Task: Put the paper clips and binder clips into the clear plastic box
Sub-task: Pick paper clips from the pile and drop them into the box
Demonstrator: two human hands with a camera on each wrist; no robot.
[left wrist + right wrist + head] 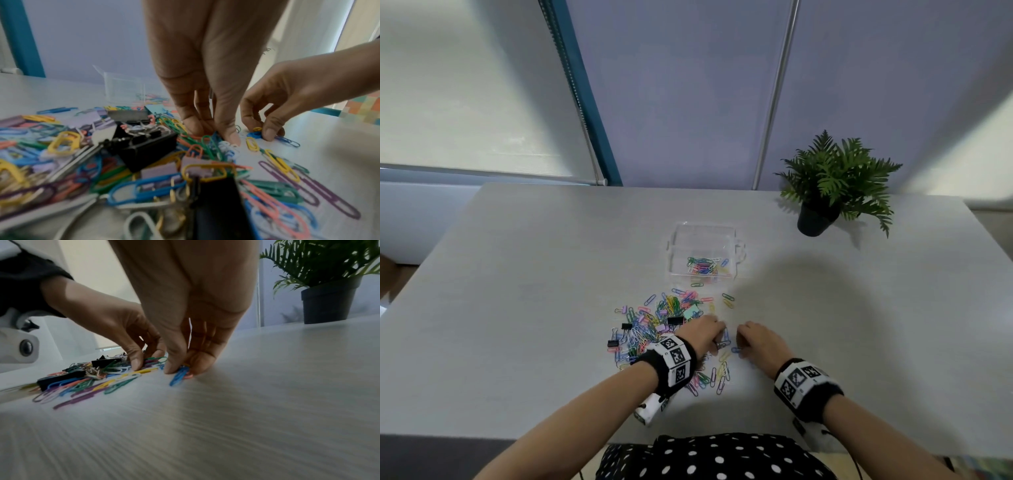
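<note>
A clear plastic box (677,262) stands open mid-table with several coloured paper clips (705,265) inside; it shows beyond the pile (123,87) in the left wrist view. In front of it lies a heap of paper clips (654,322) mixed with black binder clips (675,321) and a mint one (690,313). My left hand (717,337) reaches down at the heap's right edge, its fingertips (228,138) pinching green and orange clips. Just to its right, my right hand (741,344) pinches blue paper clips (179,374) against the table.
A potted fern (832,185) in a black pot stands at the back right of the grey table (534,291). More loose clips (719,377) lie between my wrists. A window blind and a wall panel rise behind the table.
</note>
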